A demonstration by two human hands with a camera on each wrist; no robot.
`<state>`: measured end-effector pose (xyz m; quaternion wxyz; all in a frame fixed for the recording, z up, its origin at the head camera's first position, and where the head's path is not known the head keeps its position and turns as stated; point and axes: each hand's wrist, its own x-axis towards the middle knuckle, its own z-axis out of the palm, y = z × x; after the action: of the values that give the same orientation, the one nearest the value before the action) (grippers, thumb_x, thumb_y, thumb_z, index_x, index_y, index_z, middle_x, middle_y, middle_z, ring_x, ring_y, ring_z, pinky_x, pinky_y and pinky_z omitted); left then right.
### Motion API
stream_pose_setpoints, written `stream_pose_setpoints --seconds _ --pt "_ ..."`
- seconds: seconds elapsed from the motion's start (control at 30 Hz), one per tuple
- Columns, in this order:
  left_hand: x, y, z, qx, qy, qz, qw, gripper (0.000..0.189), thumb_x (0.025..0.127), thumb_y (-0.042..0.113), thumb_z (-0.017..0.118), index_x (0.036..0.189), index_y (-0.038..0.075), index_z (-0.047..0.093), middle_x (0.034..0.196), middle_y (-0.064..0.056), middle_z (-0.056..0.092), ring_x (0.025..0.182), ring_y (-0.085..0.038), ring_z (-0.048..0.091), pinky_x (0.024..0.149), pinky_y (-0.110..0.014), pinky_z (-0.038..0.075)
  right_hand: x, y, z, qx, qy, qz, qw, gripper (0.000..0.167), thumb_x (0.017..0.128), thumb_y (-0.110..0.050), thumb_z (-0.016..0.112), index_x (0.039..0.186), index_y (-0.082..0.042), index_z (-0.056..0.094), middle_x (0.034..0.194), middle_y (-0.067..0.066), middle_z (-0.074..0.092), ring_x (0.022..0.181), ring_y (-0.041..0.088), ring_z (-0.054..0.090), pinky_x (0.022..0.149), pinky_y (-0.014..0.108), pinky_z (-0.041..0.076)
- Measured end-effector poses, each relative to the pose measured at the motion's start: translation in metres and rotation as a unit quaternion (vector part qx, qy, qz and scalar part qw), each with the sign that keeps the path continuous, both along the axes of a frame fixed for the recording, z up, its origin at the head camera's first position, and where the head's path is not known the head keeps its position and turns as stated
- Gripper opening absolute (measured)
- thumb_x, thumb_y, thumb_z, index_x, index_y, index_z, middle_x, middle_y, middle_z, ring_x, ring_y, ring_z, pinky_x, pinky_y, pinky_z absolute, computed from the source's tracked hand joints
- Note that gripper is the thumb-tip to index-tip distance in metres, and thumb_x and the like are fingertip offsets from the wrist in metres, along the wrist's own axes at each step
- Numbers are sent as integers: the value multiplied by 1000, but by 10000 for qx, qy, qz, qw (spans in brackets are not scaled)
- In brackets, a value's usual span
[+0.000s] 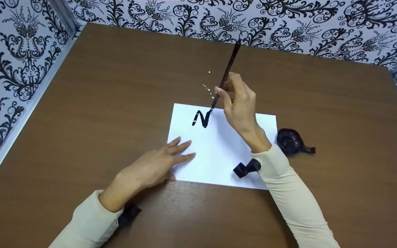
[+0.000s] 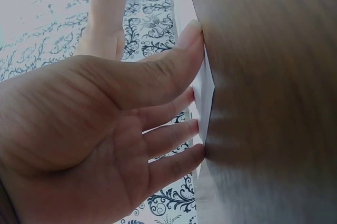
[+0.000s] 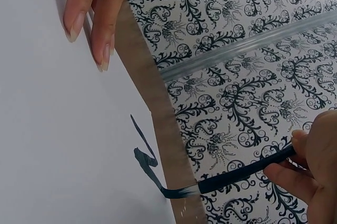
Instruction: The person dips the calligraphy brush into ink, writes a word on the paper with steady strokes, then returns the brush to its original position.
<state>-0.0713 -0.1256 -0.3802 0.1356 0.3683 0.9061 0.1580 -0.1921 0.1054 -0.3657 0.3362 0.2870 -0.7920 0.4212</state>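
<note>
My right hand (image 1: 241, 103) pinches a dark paintbrush (image 1: 231, 63) by its handle, thumb against fingers. The brush tip meets the upper part of a white sheet of paper (image 1: 215, 151), at the end of a black zigzag stroke (image 1: 203, 119). In the right wrist view the bristles of the paintbrush (image 3: 226, 178) lie at the end of the same stroke. My left hand (image 1: 153, 165) rests with spread, fairly straight fingers on the paper's lower left corner. Seen from the left wrist, the thumb and fingertips of the left hand (image 2: 121, 113) press along the paper's edge.
A small dark round dish with a handle (image 1: 289, 142) stands right of the paper on the brown table (image 1: 115, 86). Light specks (image 1: 208, 88) lie beyond the sheet. Black-and-white patterned wallpaper (image 1: 184, 17) borders the table. Dark wrist cameras (image 1: 246, 168) sit at both cuffs.
</note>
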Motion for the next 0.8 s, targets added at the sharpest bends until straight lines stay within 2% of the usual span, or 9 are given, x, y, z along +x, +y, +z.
stream_pose_setpoints --seconds 0.23,0.37,0.53,0.7,0.8 --pt "0 0 0 37 -21 3 10000 71 79 -4 72 143 17 47 155 -7 26 141 -33 21 70 -45 52 -1 2 3 -202 30 -199 9996 22 87 -3 67 105 2 56 81 12 62 79 21 68 67 26 54" --pt "0 0 0 50 -32 17 10000 71 80 -5 71 143 17 47 155 -7 26 141 -33 21 68 -44 52 0 5 9 -383 -27 -350 9987 21 87 -6 67 104 2 56 80 11 63 78 19 67 62 25 53" --pt "0 1 0 48 7 -22 10000 71 80 -3 71 143 17 46 155 -7 26 141 -32 21 65 -40 51 7 10 13 -718 -153 -231 9970 21 87 -5 68 103 3 57 81 9 64 78 18 68 64 24 54" --pt "-1 1 -1 48 29 -10 10000 70 80 -2 72 143 17 47 155 -7 27 141 -32 21 57 -35 48 15 15 7 -811 80 -75 9966 21 85 -1 69 102 5 56 80 10 64 77 19 69 63 23 54" --pt "-1 1 -1 47 15 8 10000 71 80 -3 72 143 17 47 155 -7 27 141 -32 21 60 -36 48 15 17 2 -796 164 -56 9967 21 85 -1 68 100 5 55 80 10 64 76 19 70 63 22 53"
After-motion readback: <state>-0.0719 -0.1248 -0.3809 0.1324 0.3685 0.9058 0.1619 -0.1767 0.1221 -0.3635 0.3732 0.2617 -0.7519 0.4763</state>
